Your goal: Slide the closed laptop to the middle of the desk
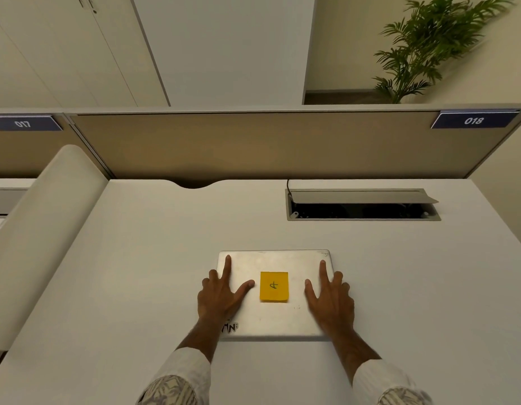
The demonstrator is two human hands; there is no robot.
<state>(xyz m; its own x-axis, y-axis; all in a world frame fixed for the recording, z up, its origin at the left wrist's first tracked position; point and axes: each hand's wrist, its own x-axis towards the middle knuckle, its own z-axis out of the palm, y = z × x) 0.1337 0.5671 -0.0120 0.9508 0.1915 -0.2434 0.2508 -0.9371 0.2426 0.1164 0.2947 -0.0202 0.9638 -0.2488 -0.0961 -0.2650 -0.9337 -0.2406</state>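
A closed silver laptop (275,315) lies flat on the white desk (121,287), near the front and about midway across. A yellow sticky note (274,286) is stuck on its lid, and a black-lettered sticker sits at its near left corner. My left hand (221,296) rests on the lid's left side, index finger and thumb spread on top and the other fingers over the left edge. My right hand (330,299) mirrors it on the right side, outer fingers over the right edge.
An open cable hatch (363,204) with a raised flap is set into the desk at the back right. A beige partition (253,144) closes the far edge, with tags 017 and 018. A rounded white divider (42,217) borders the left side. A plant (428,48) stands behind.
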